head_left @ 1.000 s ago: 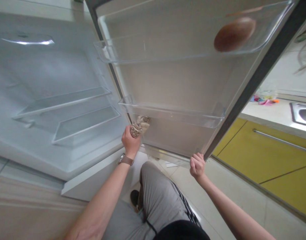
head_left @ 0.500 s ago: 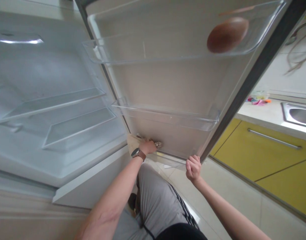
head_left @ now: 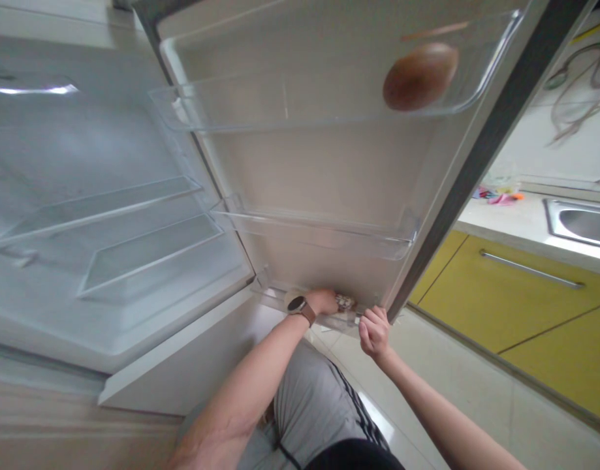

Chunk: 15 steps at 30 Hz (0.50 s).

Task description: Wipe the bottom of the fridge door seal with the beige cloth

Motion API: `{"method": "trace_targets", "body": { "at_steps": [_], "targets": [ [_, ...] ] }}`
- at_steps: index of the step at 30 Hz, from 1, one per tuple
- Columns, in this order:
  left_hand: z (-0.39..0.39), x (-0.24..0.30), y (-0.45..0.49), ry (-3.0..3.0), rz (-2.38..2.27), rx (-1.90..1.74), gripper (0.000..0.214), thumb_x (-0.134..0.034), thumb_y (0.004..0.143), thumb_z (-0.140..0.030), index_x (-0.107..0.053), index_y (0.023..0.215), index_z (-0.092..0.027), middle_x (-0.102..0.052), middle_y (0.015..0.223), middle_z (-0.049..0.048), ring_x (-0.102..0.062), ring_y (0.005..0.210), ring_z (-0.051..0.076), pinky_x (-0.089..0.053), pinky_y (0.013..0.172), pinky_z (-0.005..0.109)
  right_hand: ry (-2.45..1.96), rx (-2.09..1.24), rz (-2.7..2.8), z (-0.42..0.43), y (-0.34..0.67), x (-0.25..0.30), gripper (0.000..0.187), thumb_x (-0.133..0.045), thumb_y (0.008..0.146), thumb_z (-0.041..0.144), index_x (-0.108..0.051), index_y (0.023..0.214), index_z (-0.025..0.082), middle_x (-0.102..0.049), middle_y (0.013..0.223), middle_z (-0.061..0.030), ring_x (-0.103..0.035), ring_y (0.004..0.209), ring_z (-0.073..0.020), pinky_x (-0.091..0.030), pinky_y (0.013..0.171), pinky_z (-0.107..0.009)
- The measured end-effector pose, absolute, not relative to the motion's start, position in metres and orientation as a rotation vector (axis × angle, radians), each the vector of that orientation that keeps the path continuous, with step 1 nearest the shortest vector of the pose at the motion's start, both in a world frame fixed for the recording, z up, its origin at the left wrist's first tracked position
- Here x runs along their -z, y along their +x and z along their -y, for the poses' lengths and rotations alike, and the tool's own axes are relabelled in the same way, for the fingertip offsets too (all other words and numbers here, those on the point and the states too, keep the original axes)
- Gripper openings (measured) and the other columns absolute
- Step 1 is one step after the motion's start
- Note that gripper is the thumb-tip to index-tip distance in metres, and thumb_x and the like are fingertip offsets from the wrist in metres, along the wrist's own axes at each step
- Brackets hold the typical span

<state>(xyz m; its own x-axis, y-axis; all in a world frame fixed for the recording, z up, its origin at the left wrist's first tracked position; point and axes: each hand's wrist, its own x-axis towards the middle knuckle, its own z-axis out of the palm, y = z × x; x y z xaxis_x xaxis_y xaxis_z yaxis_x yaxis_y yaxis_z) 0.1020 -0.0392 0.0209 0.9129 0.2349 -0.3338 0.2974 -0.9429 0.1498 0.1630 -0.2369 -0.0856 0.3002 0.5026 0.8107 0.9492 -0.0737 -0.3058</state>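
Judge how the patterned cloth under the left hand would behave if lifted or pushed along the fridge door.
The cloth looks bunched and crumpled under the left hand, so it is probably floppy and would droop when lifted. It seems small and thin, so likely light. Pressed against the smooth door panel, it would probably slide easily rather than catch.

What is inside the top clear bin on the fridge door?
The top door bin holds one brown rounded object at its right end; the rest looks bare through the clear plastic. What the object is cannot be told, and its underside is hidden.
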Motion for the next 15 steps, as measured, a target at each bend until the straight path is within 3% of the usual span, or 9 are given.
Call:
{"method": "trace_targets", "body": {
  "at_steps": [3,7,15],
  "targets": [
    [-0.006,-0.028,0.074,2.888,-0.695,0.522,0.029,-0.067,0.094,-0.031,-0.082,0.116,-0.019,-0.080,0.118,0.0181,-0.078,0.108,0.031,-0.060,0.087,0.033,-1.705,0.653,1.314,0.236,0.161,0.087,0.038,-0.042,0.102,0.025,-0.038,0.065,0.023,-0.040,0.064,-0.0022,-0.041,0.071,-0.0206,-0.029,0.074,-0.039],
    [-0.048,-0.041,0.042,2.911,-1.025,0.368,0.038,-0.055,0.100,-0.031,-0.077,0.126,-0.015,-0.077,0.124,0.0222,-0.075,0.119,0.034,-0.059,0.095,0.038,-1.689,0.669,1.298,0.235,0.159,0.086,0.038,-0.042,0.103,0.025,-0.037,0.065,0.023,-0.041,0.065,-0.0021,-0.041,0.071,-0.0205,-0.030,0.074,-0.039],
    [-0.027,-0.037,0.043,2.930,-1.136,0.094,0.042,-0.045,0.103,-0.022,-0.073,0.132,-0.008,-0.073,0.125,0.0266,-0.071,0.124,0.036,-0.058,0.101,0.042,-1.699,0.695,1.257,0.232,0.163,0.084,0.040,-0.040,0.105,0.025,-0.035,0.065,0.022,-0.039,0.065,-0.0021,-0.041,0.071,-0.0207,-0.029,0.074,-0.040]
  ]
}}
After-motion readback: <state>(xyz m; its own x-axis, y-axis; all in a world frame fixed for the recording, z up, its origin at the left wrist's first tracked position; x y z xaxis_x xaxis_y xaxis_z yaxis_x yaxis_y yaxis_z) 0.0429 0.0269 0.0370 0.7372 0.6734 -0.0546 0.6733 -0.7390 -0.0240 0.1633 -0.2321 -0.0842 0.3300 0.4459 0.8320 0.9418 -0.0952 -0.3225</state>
